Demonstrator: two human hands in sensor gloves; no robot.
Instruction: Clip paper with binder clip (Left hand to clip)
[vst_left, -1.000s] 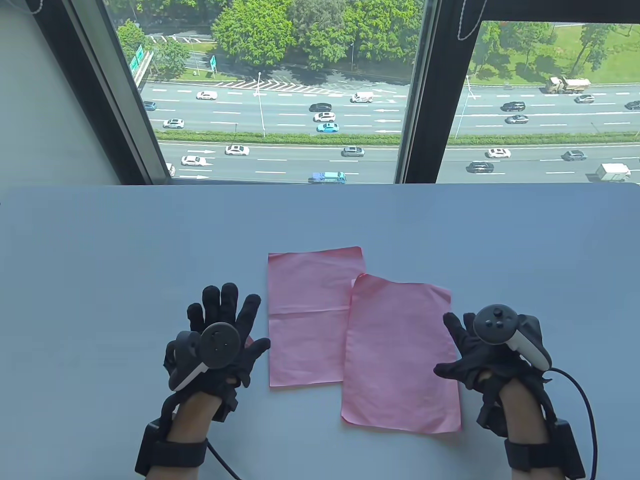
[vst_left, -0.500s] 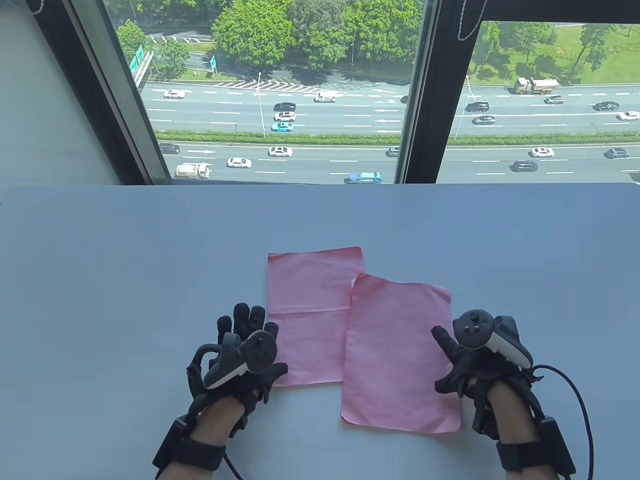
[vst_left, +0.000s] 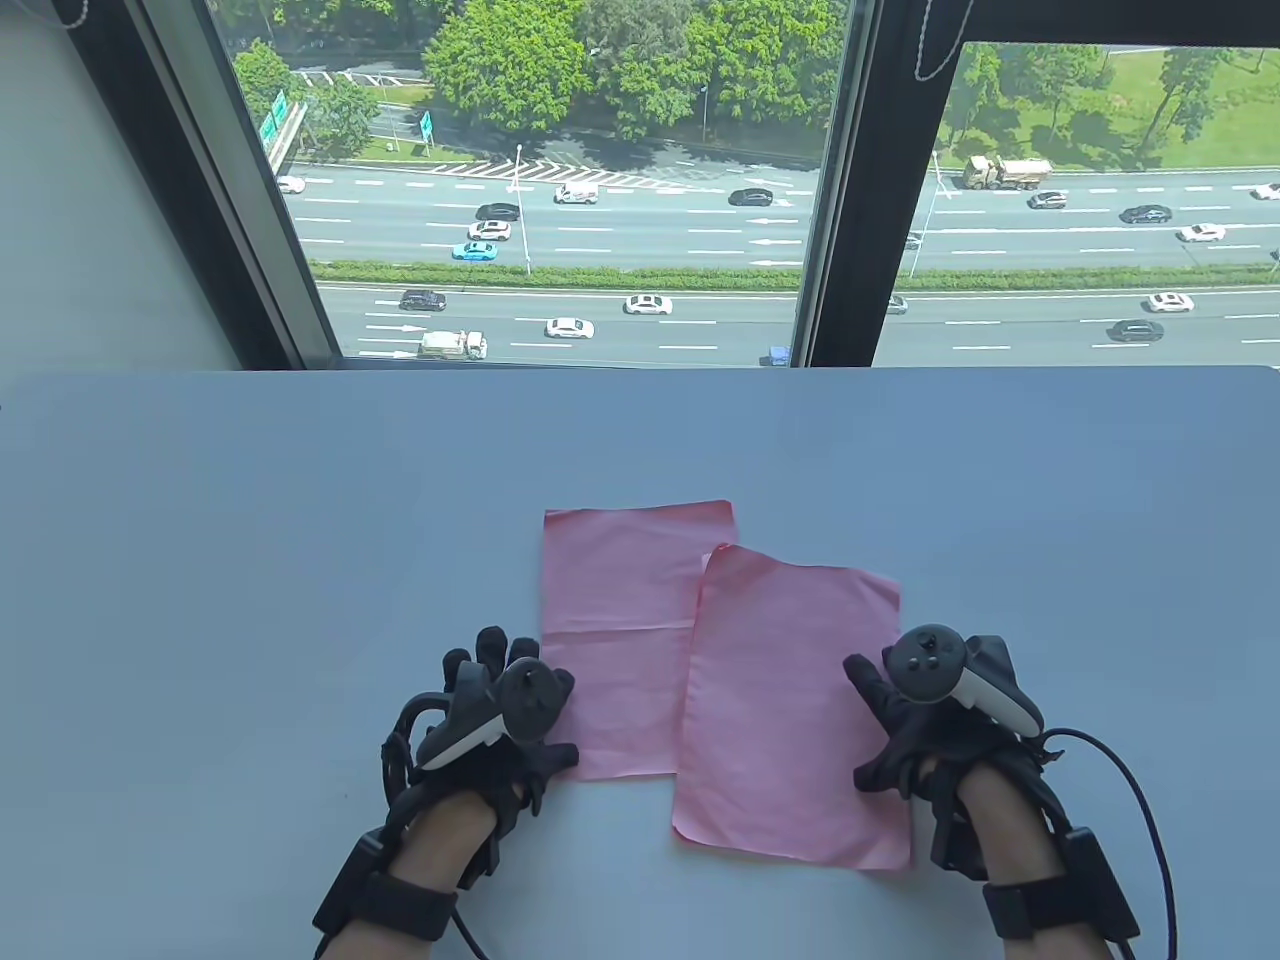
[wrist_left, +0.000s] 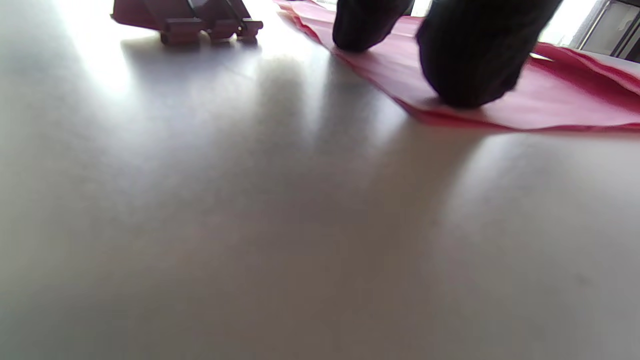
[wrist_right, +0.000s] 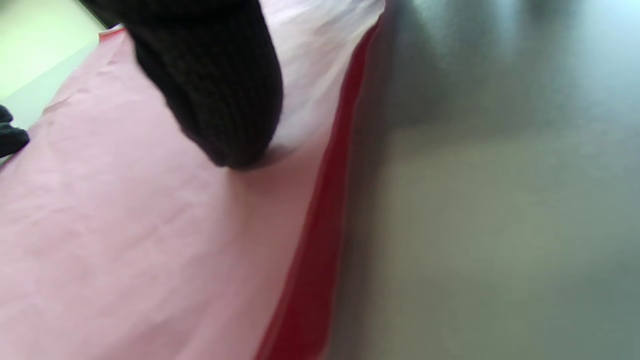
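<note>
Paper comes as two pink sheets lying flat on the table (vst_left: 200, 520): the left sheet (vst_left: 620, 620) has its right edge tucked under the right sheet (vst_left: 790, 700). The left hand (vst_left: 500, 720) presses its fingertips (wrist_left: 465, 75) on the left sheet's near left edge, grasping nothing; the right hand (vst_left: 925, 720) presses a fingertip (wrist_right: 225, 115) near the right sheet's right edge, likewise holding nothing. A red binder clip (wrist_left: 190, 20) sits on the table just beside the left fingers, seen only in the left wrist view. I judge the step in hand to be squaring the sheets into one stack; the next move calls for sliding them together, then the left hand taking up the clip
</note>
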